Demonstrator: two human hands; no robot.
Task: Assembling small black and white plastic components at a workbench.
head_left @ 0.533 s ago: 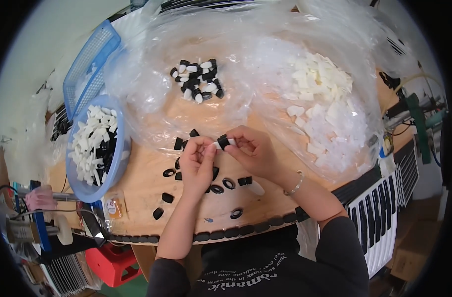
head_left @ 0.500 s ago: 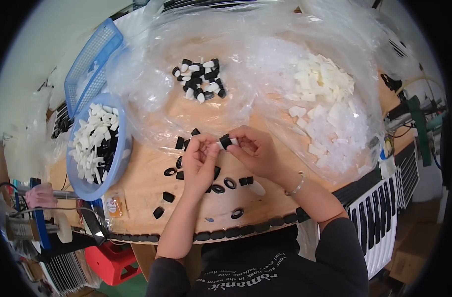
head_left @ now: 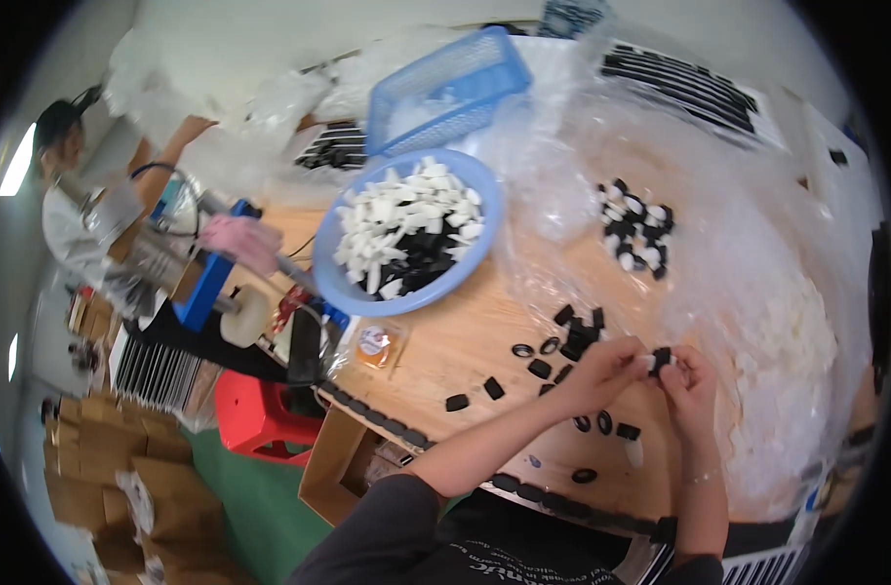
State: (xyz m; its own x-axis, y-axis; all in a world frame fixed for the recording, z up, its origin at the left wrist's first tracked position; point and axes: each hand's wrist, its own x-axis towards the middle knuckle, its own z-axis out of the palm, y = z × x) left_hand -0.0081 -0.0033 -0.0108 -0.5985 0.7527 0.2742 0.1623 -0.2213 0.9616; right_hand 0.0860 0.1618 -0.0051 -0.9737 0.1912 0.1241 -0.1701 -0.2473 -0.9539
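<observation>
Between my hands is a small white plastic piece with a black ring point(head_left: 662, 360) around it. My left hand point(head_left: 604, 372) pinches it from the left. The fingers of my right hand point(head_left: 691, 382) are closed on its other side. Beside and below my left hand, several loose black rings point(head_left: 603, 422) lie on the wooden table point(head_left: 445, 356), some flat and some on edge. Beyond my hands, a heap of black and white pieces point(head_left: 638, 229) rests on clear plastic sheeting. White flat pieces point(head_left: 792, 341) lie on the plastic to the right.
A blue bowl point(head_left: 494, 210) holds white and black pieces, with a blue mesh basket point(head_left: 450, 93) behind it. A small clear packet point(head_left: 375, 344) lies near the table edge. At left stand a bench machine point(head_left: 211, 283), a red stool point(head_left: 260, 414) and another person point(head_left: 84, 229).
The view has swung left, so the table and my hands appear farther right; the other person now shows more fully. Both hands still hold the white piece with the black ring.
</observation>
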